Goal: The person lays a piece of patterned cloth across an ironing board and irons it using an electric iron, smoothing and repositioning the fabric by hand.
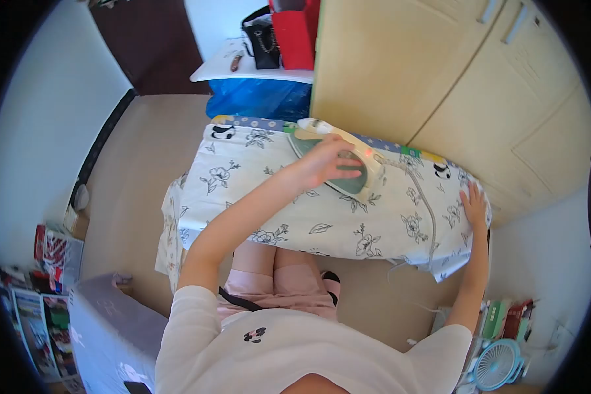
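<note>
A cream and green clothes iron [374, 174] with a small glowing red light rests on white fabric [308, 220] printed with black flowers and pandas. The fabric covers an ironing board [253, 122] whose patterned edge shows along the far side. My left hand [331, 161] reaches across the board, its fingers curled over the iron's handle. On the right end of the fabric my right hand [474, 207] lies flat, fingers spread. The iron's grey cord [429, 213] runs over the cloth and down past the near edge.
Pale wooden cabinets [387, 65] stand close behind the board. A black handbag [264, 46] and a red bag [293, 39] sit on a white surface beyond. A light-blue fan [497, 364] is at lower right. A purple-covered piece of furniture [118, 322] is at lower left.
</note>
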`<state>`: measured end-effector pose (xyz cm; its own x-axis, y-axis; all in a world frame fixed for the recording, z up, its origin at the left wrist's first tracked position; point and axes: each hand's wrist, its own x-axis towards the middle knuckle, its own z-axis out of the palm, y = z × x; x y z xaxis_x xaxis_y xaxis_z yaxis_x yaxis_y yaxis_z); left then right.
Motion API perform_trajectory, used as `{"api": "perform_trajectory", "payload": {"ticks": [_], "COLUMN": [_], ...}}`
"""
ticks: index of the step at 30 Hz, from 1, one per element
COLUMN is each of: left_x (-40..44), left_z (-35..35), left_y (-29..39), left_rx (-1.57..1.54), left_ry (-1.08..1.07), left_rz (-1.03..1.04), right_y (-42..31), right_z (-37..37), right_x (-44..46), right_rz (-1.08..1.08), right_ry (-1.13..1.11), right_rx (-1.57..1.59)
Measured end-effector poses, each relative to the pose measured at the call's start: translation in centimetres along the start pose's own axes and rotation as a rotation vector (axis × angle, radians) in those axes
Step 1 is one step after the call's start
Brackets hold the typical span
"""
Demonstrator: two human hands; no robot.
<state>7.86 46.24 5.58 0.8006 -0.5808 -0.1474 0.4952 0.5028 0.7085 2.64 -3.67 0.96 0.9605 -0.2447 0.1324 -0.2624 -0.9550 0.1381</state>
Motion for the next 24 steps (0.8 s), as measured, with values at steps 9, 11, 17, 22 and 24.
{"api": "perform_trajectory", "payload": {"ticks": [9,11,17,22,24], "left_x": [-8.1,-11.1,-19.7,-22.0,-22.3], "left_z": [-3.5,-7.8,-12.8,-15.4,-15.1], "left_y": [1.1,0.1,-1.3,-0.2,1.0], "left_rx": [0.431,1.031,2.145,2.135,2.139], "left_ry": [-0.066,-0.134,0.167,0.422,0.475], "left_rz": [0.001,0.149,0.337,0.324,0.205], "right_y": [-0.4,-1.2,-2.7,-11.5,-20.3], "right_z": [-1.7,-1.9,-0.1,-6.1,-12.8], "right_x": [1.1,1.3,3.9,6.3,2.6], "right_rz": [0.498,0.510,0.135,-0.191,-0.305], "right_ry": [-0.192,-0.202,-0.028,0.159,-0.005], "right_rx": [-0.117,-0.255,-0.431,0.454,0.795]}}
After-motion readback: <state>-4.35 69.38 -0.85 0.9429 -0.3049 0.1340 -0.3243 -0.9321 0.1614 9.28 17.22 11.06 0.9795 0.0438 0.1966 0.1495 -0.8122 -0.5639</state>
